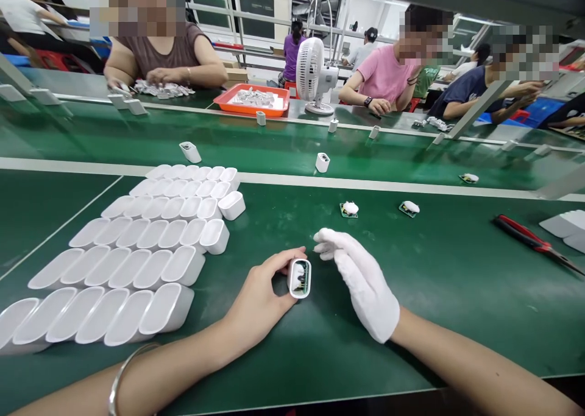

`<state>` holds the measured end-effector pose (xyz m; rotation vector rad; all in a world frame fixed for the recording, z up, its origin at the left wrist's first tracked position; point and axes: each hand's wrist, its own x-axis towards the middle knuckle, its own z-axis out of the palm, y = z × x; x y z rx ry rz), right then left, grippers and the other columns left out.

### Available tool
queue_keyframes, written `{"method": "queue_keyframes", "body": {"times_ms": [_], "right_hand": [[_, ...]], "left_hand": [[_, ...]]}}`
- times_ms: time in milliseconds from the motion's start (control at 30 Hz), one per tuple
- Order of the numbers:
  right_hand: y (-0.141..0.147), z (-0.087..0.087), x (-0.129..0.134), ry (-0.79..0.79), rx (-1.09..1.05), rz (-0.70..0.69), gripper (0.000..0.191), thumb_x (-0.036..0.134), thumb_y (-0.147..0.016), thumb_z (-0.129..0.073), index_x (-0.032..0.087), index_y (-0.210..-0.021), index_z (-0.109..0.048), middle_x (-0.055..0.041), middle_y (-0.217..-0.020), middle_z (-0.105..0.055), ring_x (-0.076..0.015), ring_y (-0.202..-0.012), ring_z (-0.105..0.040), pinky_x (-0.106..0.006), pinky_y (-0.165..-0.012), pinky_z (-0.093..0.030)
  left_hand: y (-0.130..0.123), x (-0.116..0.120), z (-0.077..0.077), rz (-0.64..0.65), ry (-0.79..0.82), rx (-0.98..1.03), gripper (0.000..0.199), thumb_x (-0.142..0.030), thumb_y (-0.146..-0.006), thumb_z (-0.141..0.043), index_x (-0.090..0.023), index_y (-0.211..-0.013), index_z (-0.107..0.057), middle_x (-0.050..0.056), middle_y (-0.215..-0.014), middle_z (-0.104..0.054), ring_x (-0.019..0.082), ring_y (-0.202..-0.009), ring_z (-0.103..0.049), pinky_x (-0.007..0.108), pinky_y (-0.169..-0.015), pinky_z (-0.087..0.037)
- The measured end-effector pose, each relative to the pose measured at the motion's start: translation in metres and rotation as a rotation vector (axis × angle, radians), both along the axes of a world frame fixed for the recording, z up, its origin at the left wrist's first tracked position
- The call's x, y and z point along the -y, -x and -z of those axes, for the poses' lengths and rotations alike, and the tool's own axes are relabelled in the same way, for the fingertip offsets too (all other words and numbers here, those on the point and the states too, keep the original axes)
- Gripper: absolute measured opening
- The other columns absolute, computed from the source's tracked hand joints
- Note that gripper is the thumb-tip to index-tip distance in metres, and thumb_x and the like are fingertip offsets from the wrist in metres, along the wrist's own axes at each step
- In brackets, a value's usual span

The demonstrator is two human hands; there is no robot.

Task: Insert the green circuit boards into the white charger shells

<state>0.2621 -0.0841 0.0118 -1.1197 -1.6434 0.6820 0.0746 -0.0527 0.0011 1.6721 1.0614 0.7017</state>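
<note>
A bare left hand of mine is closed around a small white housing, thumb and fingers on its sides. Its open end faces the camera and shows a green circuit board with a white blob inside. Just right of the housing, apart from it, my right hand in a white glove has its fingers stretched out and holds nothing. Beyond the gloved hand, two loose circuit boards with white blobs, a nearer one and another, lie on the green table.
Rows of white housings cover the left side. Red-black pliers and white parts are at the right. Beyond the pale strip, a green belt carries more housings. Across it are people, an orange tray and a white fan.
</note>
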Motion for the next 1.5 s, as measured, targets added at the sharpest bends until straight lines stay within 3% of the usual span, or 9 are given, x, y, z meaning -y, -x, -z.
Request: {"method": "queue_keyframes", "body": {"times_ms": [200,300,500,567,667,800,900,1067,1500], "right_hand": [[0.008,-0.004,0.004,-0.301,0.304,-0.041,0.046,0.016,-0.086,-0.054,0.028,-0.130,-0.046,-0.0082,-0.122,-0.058,-0.0206,-0.109,-0.058,-0.039,-0.092,-0.049],[0.015,-0.003,0.005,-0.321,0.348,-0.068,0.052,0.014,-0.081,-0.058,0.028,-0.129,-0.044,-0.0076,-0.120,-0.059,-0.0206,-0.109,-0.058,-0.038,-0.091,-0.049],[0.010,-0.009,0.001,-0.274,0.437,-0.051,0.027,0.010,-0.084,-0.048,0.024,-0.105,-0.057,-0.0048,-0.104,-0.064,-0.0169,-0.094,-0.060,-0.034,-0.085,-0.049],[0.000,-0.012,-0.004,-0.192,0.585,0.128,0.021,0.015,-0.084,-0.048,0.023,-0.099,-0.061,-0.0059,-0.099,-0.065,-0.0199,-0.092,-0.059,-0.036,-0.081,-0.049],[-0.019,-0.012,-0.013,0.112,0.880,0.365,0.014,0.029,-0.080,-0.058,0.022,-0.088,-0.067,-0.0080,-0.092,-0.065,-0.0243,-0.082,-0.060,-0.036,-0.066,-0.048],[-0.033,-0.013,-0.021,0.321,0.966,0.375,0.013,0.026,-0.083,-0.056,0.023,-0.081,-0.068,-0.0051,-0.076,-0.064,-0.0193,-0.065,-0.059,-0.028,-0.053,-0.039],[-0.031,-0.019,-0.019,0.207,0.918,0.238,0.017,0.022,-0.090,-0.048,0.023,-0.093,-0.065,-0.0017,-0.078,-0.065,-0.0159,-0.066,-0.058,-0.026,-0.056,-0.038],[-0.024,-0.032,-0.013,-0.140,1.146,0.081,0.022,0.015,-0.092,-0.042,0.020,-0.092,-0.064,-0.0034,-0.077,-0.064,-0.0163,-0.065,-0.049,-0.030,-0.063,-0.032],[-0.007,-0.021,-0.013,-0.189,1.099,0.106,0.020,0.012,-0.092,-0.042,0.020,-0.092,-0.061,-0.0026,-0.080,-0.064,-0.0149,-0.068,-0.048,-0.028,-0.061,-0.028]], "left_hand": [[-0.001,0.001,-0.002,0.043,-0.036,0.017,0.045,-0.006,-0.072,-0.060,-0.027,-0.112,-0.058,0.001,-0.107,-0.066,0.018,-0.094,-0.062,0.033,-0.087,-0.047],[-0.001,0.001,-0.002,0.072,-0.036,0.003,0.049,-0.003,-0.069,-0.060,-0.026,-0.112,-0.057,0.001,-0.101,-0.065,0.019,-0.095,-0.060,0.033,-0.086,-0.047],[0.001,0.002,0.000,0.166,-0.079,-0.073,0.046,-0.009,-0.077,-0.058,-0.030,-0.118,-0.053,0.002,-0.115,-0.058,0.020,-0.107,-0.057,0.036,-0.095,-0.045],[0.002,0.003,0.000,0.180,-0.133,-0.135,0.047,-0.011,-0.078,-0.056,-0.031,-0.120,-0.052,0.003,-0.126,-0.052,0.022,-0.118,-0.050,0.040,-0.101,-0.042],[0.002,0.005,0.001,0.109,-0.228,-0.196,0.054,-0.007,-0.073,-0.055,-0.030,-0.121,-0.052,0.005,-0.135,-0.044,0.026,-0.130,-0.038,0.044,-0.106,-0.037],[0.001,0.004,0.002,-0.017,-0.182,-0.157,0.056,-0.006,-0.074,-0.050,-0.029,-0.125,-0.048,0.005,-0.120,-0.053,0.022,-0.116,-0.050,0.042,-0.102,-0.040],[0.000,0.001,0.003,-0.083,-0.071,-0.069,0.053,-0.009,-0.076,-0.051,-0.029,-0.126,-0.046,0.002,-0.111,-0.059,0.019,-0.104,-0.058,0.038,-0.096,-0.043],[0.000,0.000,0.002,-0.097,-0.033,-0.008,0.053,-0.010,-0.075,-0.053,-0.027,-0.125,-0.047,0.001,-0.111,-0.063,0.017,-0.102,-0.060,0.034,-0.095,-0.043],[-0.001,-0.001,0.001,-0.104,-0.034,-0.020,0.049,-0.008,-0.073,-0.055,-0.028,-0.117,-0.053,-0.003,-0.101,-0.066,0.016,-0.095,-0.062,0.032,-0.089,-0.044]]}}
